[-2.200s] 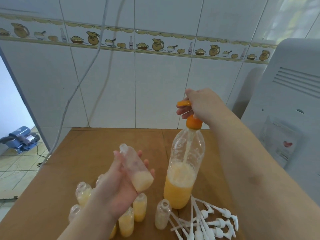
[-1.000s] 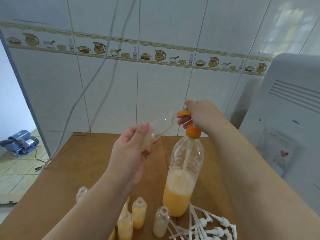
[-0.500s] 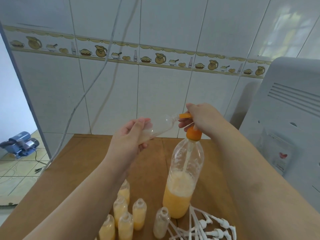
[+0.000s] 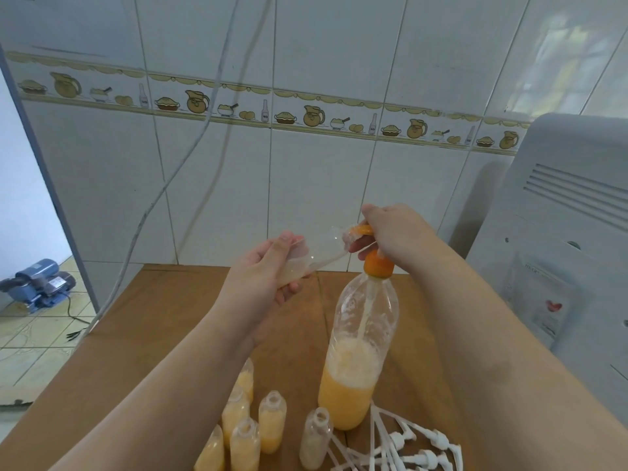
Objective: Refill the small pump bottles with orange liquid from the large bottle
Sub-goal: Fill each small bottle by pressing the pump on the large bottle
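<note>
The large clear bottle (image 4: 353, 379) stands on the brown table (image 4: 142, 341), about a third full of orange liquid, with an orange pump (image 4: 377, 263) on top. My right hand (image 4: 394, 232) grips the pump head. A small clear bottle (image 4: 319, 253), nearly on its side, is held in my left hand (image 4: 268, 273), its mouth up against the pump's orange spout (image 4: 362, 229). A little pale liquid lies in its lower end.
Several small bottles with orange liquid (image 4: 272, 423) stand in front of the large one, and a paler one (image 4: 316, 440) beside them. White pump heads with tubes (image 4: 411, 450) lie at the front right. A white appliance (image 4: 571, 239) stands at the right, a tiled wall behind.
My left hand lifted the small bottle from low over the table and tipped it, bringing its mouth to the pump spout. My right hand stayed on the pump.
</note>
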`<state>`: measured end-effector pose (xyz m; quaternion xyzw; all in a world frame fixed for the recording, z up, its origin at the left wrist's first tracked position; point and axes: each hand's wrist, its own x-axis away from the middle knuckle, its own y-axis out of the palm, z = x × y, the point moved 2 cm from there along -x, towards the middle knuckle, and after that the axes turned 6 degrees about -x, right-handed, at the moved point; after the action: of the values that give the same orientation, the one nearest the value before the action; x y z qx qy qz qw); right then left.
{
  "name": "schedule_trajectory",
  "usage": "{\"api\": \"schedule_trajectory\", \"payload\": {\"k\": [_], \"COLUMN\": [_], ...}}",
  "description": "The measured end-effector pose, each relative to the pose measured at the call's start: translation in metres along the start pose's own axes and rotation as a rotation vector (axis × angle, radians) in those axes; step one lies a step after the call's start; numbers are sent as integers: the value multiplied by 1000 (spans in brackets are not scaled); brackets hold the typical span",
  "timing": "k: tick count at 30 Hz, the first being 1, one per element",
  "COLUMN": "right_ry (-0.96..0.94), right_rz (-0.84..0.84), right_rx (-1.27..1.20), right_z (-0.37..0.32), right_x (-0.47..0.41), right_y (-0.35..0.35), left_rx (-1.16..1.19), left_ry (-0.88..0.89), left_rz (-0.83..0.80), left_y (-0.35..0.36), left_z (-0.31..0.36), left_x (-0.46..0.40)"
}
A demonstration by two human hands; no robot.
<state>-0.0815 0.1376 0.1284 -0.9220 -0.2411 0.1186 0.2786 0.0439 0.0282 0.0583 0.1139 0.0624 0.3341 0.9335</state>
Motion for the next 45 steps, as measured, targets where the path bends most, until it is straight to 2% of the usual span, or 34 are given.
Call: {"api": "schedule_trajectory", "payload": {"k": [5, 9, 16, 20, 24, 27, 29, 31, 34, 37, 40, 45], "right_ry": [1, -34, 27, 85, 111, 53, 21, 36, 48, 66, 52, 11], "right_rz": [-15, -46, -64, -24, -70, -100, -56, -17, -45, -67, -125, -51], "right_rx": [-5, 14, -163, -173, -172, -30, -36, -15, 106, -13, -27, -18], "right_z": [4, 4, 6, 13, 4, -3, 0, 5, 11, 11, 5, 10], "right_x": [-2, -2, -6, -8, -4, -4, -7, -7, -6, -3, 2, -3], "right_y": [-2, -4, 0, 6, 3, -2, -1, 1, 3, -4, -12, -3], "left_rx": [-95, -45, -291, -358, -366, -347, -346, -351, -408, -443, -439, -449], "left_ry": [95, 118, 264, 219, 192, 225, 226, 195, 166, 191, 230, 214], "left_rz": [5, -41, -65, -90, -64, -89, -107, -130, -133, -115, -123, -107], "left_y": [0, 1, 0, 1, 0, -1, -1, 1, 4, 5, 6, 2], "left_z": [4, 13, 15, 11, 22, 30, 28, 20, 15, 23, 30, 24], "left_x": [-2, -3, -9, -12, -14, -14, -13, -13, -12, -14, -11, -9]}}
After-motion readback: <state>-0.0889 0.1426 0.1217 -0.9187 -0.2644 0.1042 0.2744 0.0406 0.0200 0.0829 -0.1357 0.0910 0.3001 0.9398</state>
